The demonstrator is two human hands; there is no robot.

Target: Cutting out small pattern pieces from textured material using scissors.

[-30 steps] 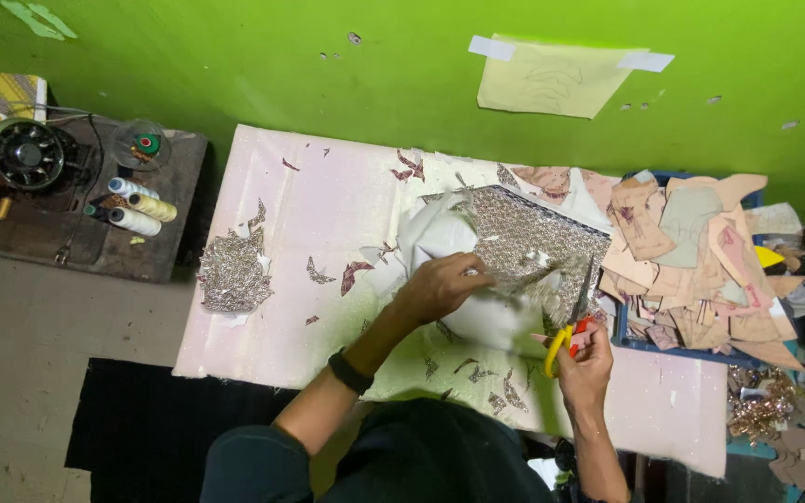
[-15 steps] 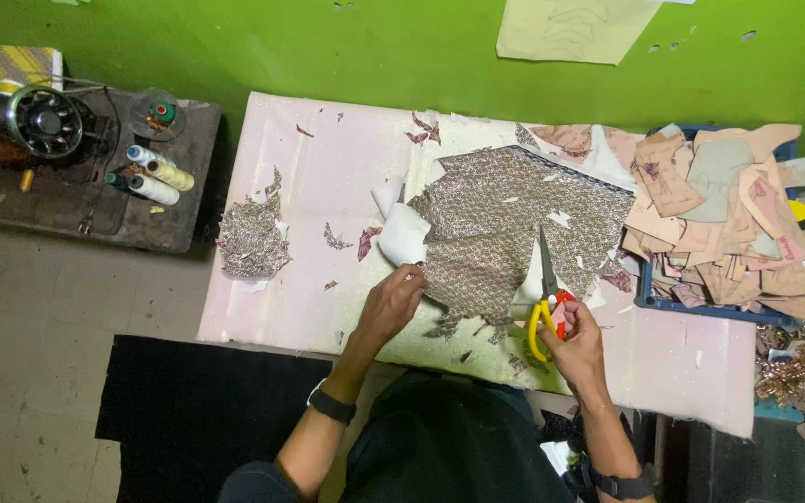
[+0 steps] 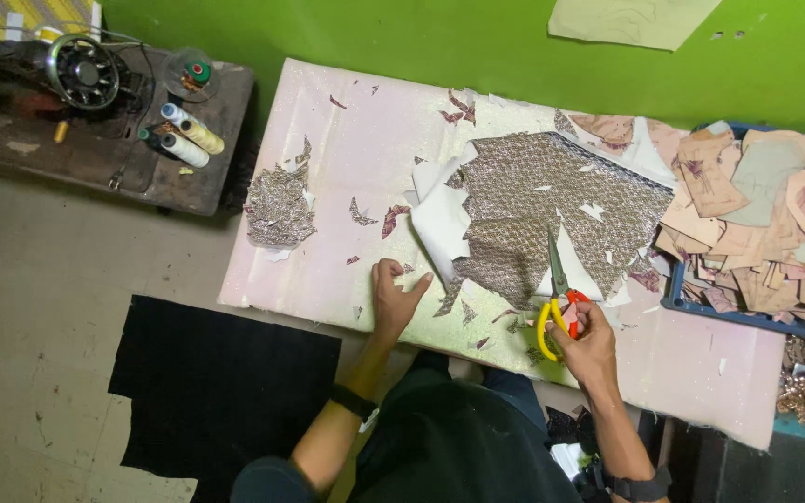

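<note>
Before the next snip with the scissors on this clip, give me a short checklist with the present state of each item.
1. Scissors gripped in the right hand, blades pointing away from the body: ok.
2. Left hand away from the blades, flat on the pink table: ok.
3. Patterned fabric spread flat: not ok, its left edge is folded over, showing the white backing.
4. Blade tips resting over the fabric: ok.
5. Cutting line marked on the fabric: cannot tell.
6. Work surface free of loose scraps: not ok, offcuts lie scattered around the fabric.
</note>
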